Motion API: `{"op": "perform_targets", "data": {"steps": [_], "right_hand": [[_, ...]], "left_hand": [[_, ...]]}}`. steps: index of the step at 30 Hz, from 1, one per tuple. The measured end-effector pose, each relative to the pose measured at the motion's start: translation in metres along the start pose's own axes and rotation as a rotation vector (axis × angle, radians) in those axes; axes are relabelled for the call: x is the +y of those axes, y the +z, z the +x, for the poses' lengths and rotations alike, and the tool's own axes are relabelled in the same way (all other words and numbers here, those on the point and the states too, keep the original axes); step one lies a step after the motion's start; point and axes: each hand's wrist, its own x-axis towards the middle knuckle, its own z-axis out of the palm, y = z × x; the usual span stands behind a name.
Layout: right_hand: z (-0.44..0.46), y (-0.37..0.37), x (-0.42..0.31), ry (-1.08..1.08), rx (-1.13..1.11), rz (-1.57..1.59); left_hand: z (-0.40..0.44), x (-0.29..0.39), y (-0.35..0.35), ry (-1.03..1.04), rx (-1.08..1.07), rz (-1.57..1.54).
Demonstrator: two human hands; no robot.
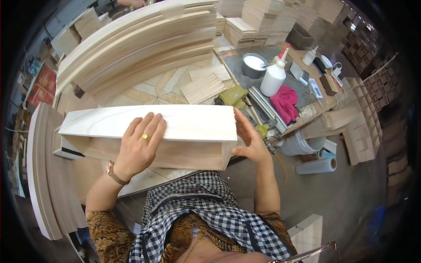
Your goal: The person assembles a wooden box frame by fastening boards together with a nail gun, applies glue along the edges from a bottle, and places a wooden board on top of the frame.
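Observation:
A long wooden box (pixel 188 153) with an open front lies across the table before me, a pale board (pixel 193 118) along its top. My left hand (pixel 142 138) rests on that board near its middle, fingers stretched out over the front edge. At the box's right end is my right hand (pixel 250 138), thumb and fingers apart against the end panel (pixel 230 152). Some of its fingertips are hidden behind the end. Beyond the board lie two thin wooden pieces (pixel 204 90) on the patterned tabletop (pixel 153 90).
Tall stacks of boards (pixel 144 48) stand behind the box, with more boards (pixel 48 175) at left. To the right are a white glue bottle (pixel 273 78), a bowl of white glue (pixel 253 65), a pink cloth (pixel 286 104), and a yellow-green tool (pixel 232 96). A plastic film roll (pixel 315 165) is lower right.

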Motion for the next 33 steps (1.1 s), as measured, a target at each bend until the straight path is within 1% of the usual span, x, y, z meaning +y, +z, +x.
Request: {"op": "perform_targets", "data": {"steps": [2,3,6,7,10,13,16,19,22,23,26,27,29,32,33], "right_hand": [[0.0,-0.006,-0.009,-0.083,-0.019,-0.157],[0.001,-0.002,-0.018,-0.141,0.023,-0.166],[0.004,0.004,-0.053,-0.293,-0.005,-0.632],[0.006,0.011,-0.058,-0.32,0.033,-0.701],[0.008,0.027,-0.078,-0.275,-0.048,-1.112],[0.009,0.039,-0.079,-0.271,-0.004,-1.191],[0.007,0.038,-0.075,-0.387,-0.048,-1.124],[0.007,0.034,-0.076,-0.417,-0.111,-0.929],[-0.002,0.029,-0.056,-0.523,-0.032,-0.008],[-0.007,0.032,-0.055,-0.504,0.165,0.137],[-0.017,0.02,-0.039,-0.402,0.484,0.362],[-0.021,0.015,-0.031,-0.338,0.513,0.336],[-0.034,0.009,-0.013,-0.199,0.572,0.284],[-0.05,0.016,0.012,0.09,0.753,-0.095],[-0.054,0.02,0.014,0.232,0.705,-0.278]], "left_hand": [[-0.008,0.008,0.001,0.0,0.025,0.024],[-0.011,0.011,0.001,0.001,0.035,0.037],[-0.017,0.016,-0.005,-0.018,0.024,0.021],[-0.018,0.016,-0.005,-0.022,0.027,0.011],[-0.021,0.018,-0.004,-0.036,0.039,-0.016],[-0.024,0.02,-0.002,-0.063,0.053,-0.04],[-0.023,0.023,-0.005,-0.091,0.044,-0.061],[-0.023,0.024,-0.006,-0.099,0.031,-0.065],[-0.024,0.022,-0.003,-0.097,0.035,-0.051],[-0.024,0.021,-0.002,-0.091,0.035,-0.043],[-0.026,0.018,-0.001,-0.095,0.053,-0.063],[-0.027,0.015,0.0,-0.101,0.062,-0.079],[-0.03,0.0,0.004,-0.121,0.124,0.041],[-0.038,-0.035,0.004,-0.164,0.141,0.163],[-0.043,-0.048,0.004,-0.189,0.151,0.155]]}}
